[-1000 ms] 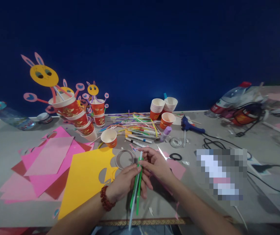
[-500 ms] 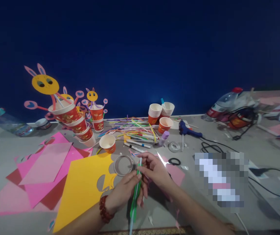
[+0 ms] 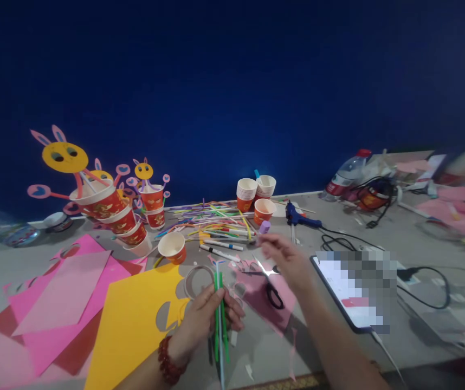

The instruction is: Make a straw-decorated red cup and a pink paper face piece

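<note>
My left hand (image 3: 205, 313), with a red bead bracelet on its wrist, is closed around a small bunch of thin green and whitish straws (image 3: 218, 317). The straws point away from me and stick out at both ends of the grip. My right hand (image 3: 287, 261) is apart from them, lifted over the table with fingers bent and apart, and nothing shows in it. Just beyond its fingertips is the purple cap of a glue stick (image 3: 264, 226). Black-handled scissors (image 3: 273, 295) lie below it on pink paper (image 3: 271, 309).
Yellow card (image 3: 135, 314) and pink sheets (image 3: 64, 292) spread at left. Paper cups with rabbit figures (image 3: 106, 200) stand behind. Coloured straws (image 3: 212, 216), markers (image 3: 222, 245), a paper cup (image 3: 172, 248), a tape roll (image 3: 199, 281), a blue glue gun (image 3: 301, 216) and a phone (image 3: 344, 298) lie around.
My right hand has let go of the straws and moved right and away from me, toward the glue stick. My left hand still holds the bunch. The view has shifted slightly.
</note>
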A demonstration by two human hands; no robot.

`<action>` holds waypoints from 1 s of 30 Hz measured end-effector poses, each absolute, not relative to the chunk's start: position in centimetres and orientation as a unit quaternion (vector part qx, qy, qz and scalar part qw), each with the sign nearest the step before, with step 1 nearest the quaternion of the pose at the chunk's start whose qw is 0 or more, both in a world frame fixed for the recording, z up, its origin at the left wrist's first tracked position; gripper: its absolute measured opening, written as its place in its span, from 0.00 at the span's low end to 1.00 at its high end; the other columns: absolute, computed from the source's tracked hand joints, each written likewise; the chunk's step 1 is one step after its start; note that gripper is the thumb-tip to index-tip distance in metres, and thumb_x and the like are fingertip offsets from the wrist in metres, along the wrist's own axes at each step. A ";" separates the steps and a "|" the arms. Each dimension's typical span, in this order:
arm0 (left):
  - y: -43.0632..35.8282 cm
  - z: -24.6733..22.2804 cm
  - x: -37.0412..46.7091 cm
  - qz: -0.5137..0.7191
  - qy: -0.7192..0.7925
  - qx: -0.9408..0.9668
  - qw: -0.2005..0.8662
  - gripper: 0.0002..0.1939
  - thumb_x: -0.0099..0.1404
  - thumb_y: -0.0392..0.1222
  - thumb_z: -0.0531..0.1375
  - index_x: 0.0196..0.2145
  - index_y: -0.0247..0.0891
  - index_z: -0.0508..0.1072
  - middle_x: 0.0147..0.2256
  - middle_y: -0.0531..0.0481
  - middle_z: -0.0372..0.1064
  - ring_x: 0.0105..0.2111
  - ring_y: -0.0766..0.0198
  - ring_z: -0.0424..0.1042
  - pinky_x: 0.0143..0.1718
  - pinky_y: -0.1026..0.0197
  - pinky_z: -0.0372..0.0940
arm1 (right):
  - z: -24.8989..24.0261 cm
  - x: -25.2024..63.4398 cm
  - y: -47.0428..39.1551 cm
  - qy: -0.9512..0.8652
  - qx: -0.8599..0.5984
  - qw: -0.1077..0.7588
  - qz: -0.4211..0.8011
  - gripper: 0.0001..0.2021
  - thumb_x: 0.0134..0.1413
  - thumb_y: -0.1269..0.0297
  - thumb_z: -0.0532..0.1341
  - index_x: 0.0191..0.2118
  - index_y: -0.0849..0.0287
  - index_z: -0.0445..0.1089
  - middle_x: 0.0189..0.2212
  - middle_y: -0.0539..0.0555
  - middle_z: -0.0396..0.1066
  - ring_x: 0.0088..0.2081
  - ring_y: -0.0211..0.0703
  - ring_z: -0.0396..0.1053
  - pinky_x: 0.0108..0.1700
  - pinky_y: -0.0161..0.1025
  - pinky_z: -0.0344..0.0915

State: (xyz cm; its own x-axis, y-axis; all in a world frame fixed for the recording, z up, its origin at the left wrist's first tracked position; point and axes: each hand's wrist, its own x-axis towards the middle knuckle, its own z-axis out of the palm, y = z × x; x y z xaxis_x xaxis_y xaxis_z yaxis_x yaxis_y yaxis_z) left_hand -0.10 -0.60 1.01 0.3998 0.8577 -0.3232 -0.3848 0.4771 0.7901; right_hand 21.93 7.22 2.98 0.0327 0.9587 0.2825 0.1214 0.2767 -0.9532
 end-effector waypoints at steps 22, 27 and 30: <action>0.1 1.0 -0.9 0.476 0.352 0.389 0.705 0.19 0.67 0.56 0.60 0.33 0.36 0.70 0.28 0.50 0.74 0.15 0.74 0.58 0.22 0.63 0.68 | 3.9 31.1 6.3 -0.702 -0.634 0.250 0.210 0.12 0.60 0.52 0.59 0.40 0.55 0.73 0.35 0.55 0.76 0.32 0.46 0.72 0.35 0.40 0.67; 0.2 1.6 -1.3 0.502 0.341 0.414 0.678 0.15 0.70 0.52 0.59 0.35 0.37 0.71 0.45 0.43 0.77 0.17 0.74 0.61 0.28 0.60 0.72 | 6.4 28.0 3.7 -0.694 -0.428 0.337 0.471 0.13 0.57 0.51 0.65 0.36 0.56 0.73 0.38 0.58 0.73 0.42 0.51 0.71 0.44 0.43 0.68; 0.3 2.5 -1.8 0.502 0.313 0.425 0.685 0.15 0.70 0.53 0.59 0.37 0.37 0.72 0.54 0.41 0.72 0.17 0.75 0.65 0.28 0.59 0.73 | 6.2 24.9 3.8 -0.674 -0.344 0.354 0.549 0.12 0.55 0.52 0.68 0.34 0.55 0.74 0.38 0.58 0.73 0.43 0.52 0.71 0.45 0.45 0.67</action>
State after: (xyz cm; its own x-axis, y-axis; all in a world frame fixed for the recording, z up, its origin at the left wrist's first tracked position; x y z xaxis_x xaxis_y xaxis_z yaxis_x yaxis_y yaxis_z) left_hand -1.82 0.35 2.45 0.2992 0.9542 -0.0016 -0.4209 0.1335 0.8972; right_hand 24.88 3.77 6.18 -0.5124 0.8531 0.0988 0.0752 0.1591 -0.9844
